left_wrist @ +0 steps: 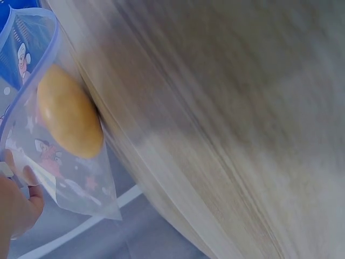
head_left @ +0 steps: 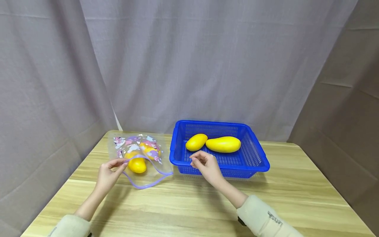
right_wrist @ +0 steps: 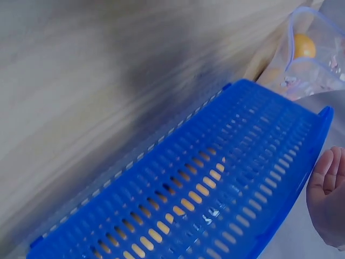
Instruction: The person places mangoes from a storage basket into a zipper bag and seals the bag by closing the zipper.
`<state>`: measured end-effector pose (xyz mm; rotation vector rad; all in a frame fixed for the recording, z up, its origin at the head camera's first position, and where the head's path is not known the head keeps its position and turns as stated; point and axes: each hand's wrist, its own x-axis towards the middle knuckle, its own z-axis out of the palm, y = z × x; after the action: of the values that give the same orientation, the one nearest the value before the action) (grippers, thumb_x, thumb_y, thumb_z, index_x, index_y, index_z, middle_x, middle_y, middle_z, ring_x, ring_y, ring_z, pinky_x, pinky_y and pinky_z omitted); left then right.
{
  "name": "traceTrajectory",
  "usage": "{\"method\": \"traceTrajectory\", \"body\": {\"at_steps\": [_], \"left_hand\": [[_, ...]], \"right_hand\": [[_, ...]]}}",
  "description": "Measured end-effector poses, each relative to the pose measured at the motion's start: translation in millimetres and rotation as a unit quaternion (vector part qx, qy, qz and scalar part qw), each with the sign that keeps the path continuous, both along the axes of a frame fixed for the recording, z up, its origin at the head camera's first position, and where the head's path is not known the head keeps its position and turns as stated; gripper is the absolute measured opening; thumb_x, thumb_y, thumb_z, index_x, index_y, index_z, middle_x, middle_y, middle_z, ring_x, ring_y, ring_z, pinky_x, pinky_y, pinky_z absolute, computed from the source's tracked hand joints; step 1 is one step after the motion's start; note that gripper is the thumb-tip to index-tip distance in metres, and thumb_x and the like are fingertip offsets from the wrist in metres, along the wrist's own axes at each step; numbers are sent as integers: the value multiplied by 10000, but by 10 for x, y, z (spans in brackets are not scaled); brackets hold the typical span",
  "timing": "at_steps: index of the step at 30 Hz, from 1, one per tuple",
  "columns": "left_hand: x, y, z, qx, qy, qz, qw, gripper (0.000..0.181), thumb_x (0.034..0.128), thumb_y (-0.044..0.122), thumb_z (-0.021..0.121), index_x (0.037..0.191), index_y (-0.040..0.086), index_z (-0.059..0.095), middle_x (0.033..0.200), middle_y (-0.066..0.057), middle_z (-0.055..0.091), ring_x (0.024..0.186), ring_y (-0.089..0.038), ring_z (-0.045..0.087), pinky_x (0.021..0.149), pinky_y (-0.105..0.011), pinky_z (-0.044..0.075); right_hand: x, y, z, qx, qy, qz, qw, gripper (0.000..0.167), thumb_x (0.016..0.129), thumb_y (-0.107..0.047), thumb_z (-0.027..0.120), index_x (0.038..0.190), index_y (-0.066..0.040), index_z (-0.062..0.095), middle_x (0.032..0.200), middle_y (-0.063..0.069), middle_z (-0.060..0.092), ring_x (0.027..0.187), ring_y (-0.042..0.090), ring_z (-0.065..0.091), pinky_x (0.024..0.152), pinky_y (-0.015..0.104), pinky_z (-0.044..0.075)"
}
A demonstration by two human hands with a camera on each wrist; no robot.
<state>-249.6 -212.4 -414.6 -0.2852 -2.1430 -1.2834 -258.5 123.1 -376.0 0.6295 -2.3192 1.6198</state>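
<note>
A clear zip bag (head_left: 148, 184) with a purple zip edge and cartoon prints lies on the table at the left, its mouth parted towards the near side. My left hand (head_left: 111, 174) pinches the left side of the bag's rim between thumb and fingers. Inside the bag, a yellow mango (head_left: 137, 165) sits by the mouth, with more yellow fruit (head_left: 147, 149) behind the printed film. My right hand (head_left: 207, 166) hovers over the near rim of a blue basket (head_left: 248, 169), fingers loosely bent and holding nothing. A mango (head_left: 196, 142) and a longer yellow fruit (head_left: 223, 144) lie in the basket.
The light wooden table (head_left: 183, 210) carries both the bag and the basket, which stand side by side. A grey curtain (head_left: 207, 65) hangs right behind the table's far edge, and brown cloth (head_left: 340, 115) hangs at the right.
</note>
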Motion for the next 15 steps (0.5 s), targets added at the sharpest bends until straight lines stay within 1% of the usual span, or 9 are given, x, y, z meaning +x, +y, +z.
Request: {"method": "traceTrajectory", "body": {"at_steps": [2, 5, 9, 11, 14, 15], "left_hand": [[11, 2, 5, -17, -20, 7, 10000, 71, 806, -45, 683, 870, -58, 711, 853, -202, 711, 738, 135, 546, 645, -35, 490], [14, -1, 1, -2, 13, 3, 10000, 66, 804, -48, 683, 863, -61, 710, 850, -217, 705, 737, 130, 545, 641, -32, 485], [1, -8, -9, -19, 45, -6, 10000, 68, 799, -57, 684, 862, -64, 708, 851, -233, 699, 737, 132, 546, 651, -30, 484], [-9, -8, -11, -38, 39, 14, 10000, 73, 796, -58, 684, 864, -58, 710, 843, -199, 711, 737, 137, 544, 659, -32, 486], [-26, -10, -20, -35, 29, 37, 10000, 83, 784, -66, 688, 862, -50, 713, 822, -66, 728, 734, 138, 545, 662, -40, 492], [-29, -10, -22, -59, 29, 50, 10000, 86, 783, -65, 690, 863, -45, 715, 820, -39, 725, 733, 140, 545, 664, -40, 493]], "right_hand": [[-20, 19, 17, -3, -1, -17, 10000, 93, 910, -23, 579, 906, 31, 655, 760, 186, 666, 655, 61, 601, 616, 191, 556], [-62, 42, 40, 61, -20, -21, 10000, 96, 912, -30, 580, 916, 25, 658, 777, 188, 670, 668, 71, 607, 629, 177, 552], [-125, 56, 94, 255, 114, -17, 9996, 96, 910, -26, 580, 921, 29, 658, 786, 185, 675, 679, 92, 610, 632, 170, 543], [-154, 58, 133, 437, 201, -38, 9988, 92, 907, -24, 581, 912, 28, 656, 779, 175, 674, 665, 85, 597, 610, 166, 528], [-198, 62, 195, 922, 239, -34, 9954, 82, 898, -34, 597, 909, 15, 662, 775, 155, 676, 648, 77, 571, 574, 166, 491], [-211, 66, 213, 1093, 218, -2, 9938, 84, 897, -41, 602, 913, 13, 664, 782, 157, 677, 646, 80, 564, 568, 166, 483]]}}
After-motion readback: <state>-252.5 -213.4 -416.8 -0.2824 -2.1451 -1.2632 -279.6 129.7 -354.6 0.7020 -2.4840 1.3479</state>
